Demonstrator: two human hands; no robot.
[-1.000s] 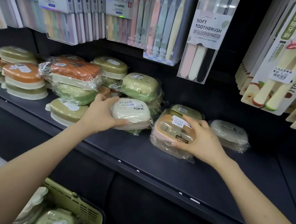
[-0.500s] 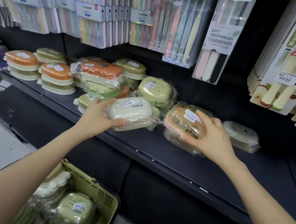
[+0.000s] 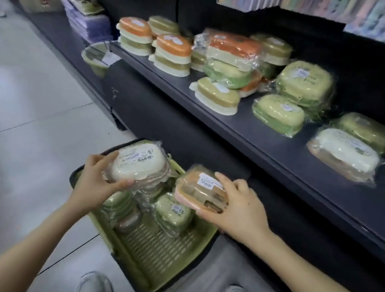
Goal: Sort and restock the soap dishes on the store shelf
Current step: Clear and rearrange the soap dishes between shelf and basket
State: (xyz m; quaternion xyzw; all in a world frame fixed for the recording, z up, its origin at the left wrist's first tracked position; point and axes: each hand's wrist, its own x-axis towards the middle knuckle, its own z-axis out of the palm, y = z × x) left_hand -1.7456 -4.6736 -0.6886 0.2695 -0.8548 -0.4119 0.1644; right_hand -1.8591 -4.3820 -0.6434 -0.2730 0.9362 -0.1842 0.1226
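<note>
Your left grip (image 3: 97, 181) is curled round a white dish (image 3: 138, 162) in clear wrap, held over the green basket (image 3: 162, 267) on the floor; its sticker carries dark print and a small drawing, too blurred to read. Your right grip (image 3: 239, 211) pinches an orange dish (image 3: 201, 190) just beside it, also over the basket, with a white barcode label whose writing cannot be made out. Wrapped green dishes (image 3: 172, 210) lie in the basket. On the shelf (image 3: 285, 155) stand stacks (image 3: 173, 54) of orange, green and white dishes, their small white stickers illegible.
</note>
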